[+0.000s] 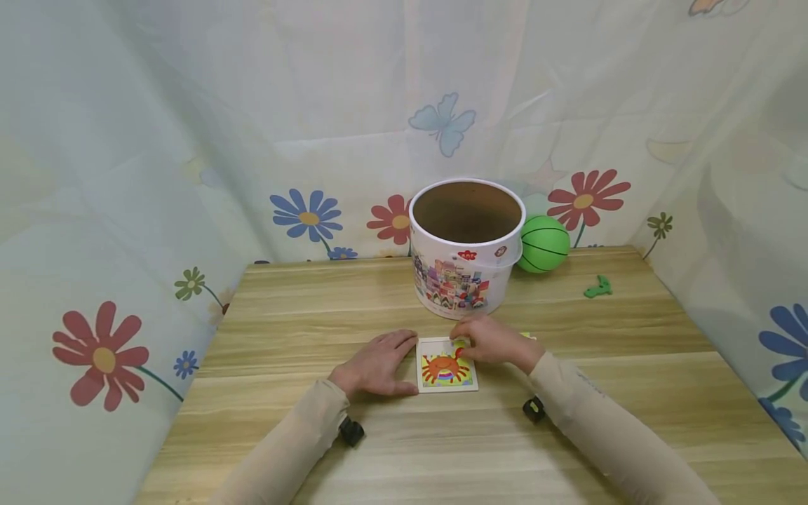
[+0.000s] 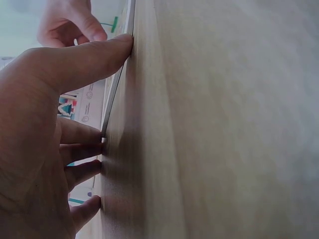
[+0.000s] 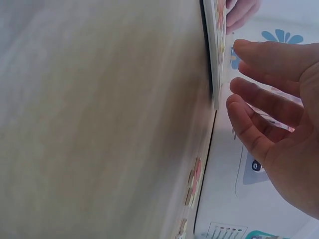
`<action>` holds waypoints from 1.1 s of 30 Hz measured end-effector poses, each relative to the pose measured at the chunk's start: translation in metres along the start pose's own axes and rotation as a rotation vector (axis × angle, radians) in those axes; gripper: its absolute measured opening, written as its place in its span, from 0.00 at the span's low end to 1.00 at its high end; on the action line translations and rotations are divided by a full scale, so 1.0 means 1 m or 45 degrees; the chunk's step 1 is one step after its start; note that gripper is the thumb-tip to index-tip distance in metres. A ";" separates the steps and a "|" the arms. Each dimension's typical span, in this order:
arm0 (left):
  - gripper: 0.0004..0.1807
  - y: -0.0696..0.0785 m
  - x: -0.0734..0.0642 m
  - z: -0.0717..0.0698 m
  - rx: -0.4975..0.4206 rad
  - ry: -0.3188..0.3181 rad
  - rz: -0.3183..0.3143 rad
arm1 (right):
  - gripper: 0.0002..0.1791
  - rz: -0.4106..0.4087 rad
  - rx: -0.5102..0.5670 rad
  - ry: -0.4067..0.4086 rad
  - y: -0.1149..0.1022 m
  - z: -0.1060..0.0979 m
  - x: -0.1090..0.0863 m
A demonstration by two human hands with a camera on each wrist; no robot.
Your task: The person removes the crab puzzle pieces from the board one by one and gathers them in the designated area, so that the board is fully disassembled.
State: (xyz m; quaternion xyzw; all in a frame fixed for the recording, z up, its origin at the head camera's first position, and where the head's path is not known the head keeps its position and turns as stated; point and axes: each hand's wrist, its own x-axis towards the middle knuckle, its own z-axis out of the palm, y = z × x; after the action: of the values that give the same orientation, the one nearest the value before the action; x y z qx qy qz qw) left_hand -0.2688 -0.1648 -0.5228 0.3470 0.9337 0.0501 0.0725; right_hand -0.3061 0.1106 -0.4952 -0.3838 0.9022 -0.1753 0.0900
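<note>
A square crab picture puzzle (image 1: 445, 370) in a pale frame lies flat on the table; a strip at its upper left shows bare pale board. My left hand (image 1: 379, 365) rests against the frame's left edge, thumb near the lower corner and fingers near the upper one. In the left wrist view, the thumb (image 2: 94, 62) touches the frame's edge. My right hand (image 1: 492, 341) hovers over the puzzle's upper right, fingers loosely bent. The right wrist view shows its thumb (image 3: 274, 57) and fingers apart, with nothing visible between them. Part of the puzzle is hidden under that hand.
Behind the puzzle stands a large white bucket (image 1: 463, 280) with printed pictures. A green ball (image 1: 544, 244) sits beside it, and a small green piece (image 1: 597, 287) lies farther right. Loose flat pieces (image 3: 194, 181) lie on the table beyond my right hand, mostly hidden in the head view.
</note>
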 end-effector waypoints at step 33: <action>0.55 0.000 0.001 0.000 0.007 0.015 0.009 | 0.18 0.007 -0.082 -0.147 -0.005 0.004 0.007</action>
State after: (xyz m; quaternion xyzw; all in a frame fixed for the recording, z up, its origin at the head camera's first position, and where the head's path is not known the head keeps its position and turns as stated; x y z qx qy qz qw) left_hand -0.2695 -0.1648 -0.5225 0.3503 0.9330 0.0498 0.0657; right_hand -0.3061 0.1011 -0.4971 -0.3934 0.9017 -0.1233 0.1301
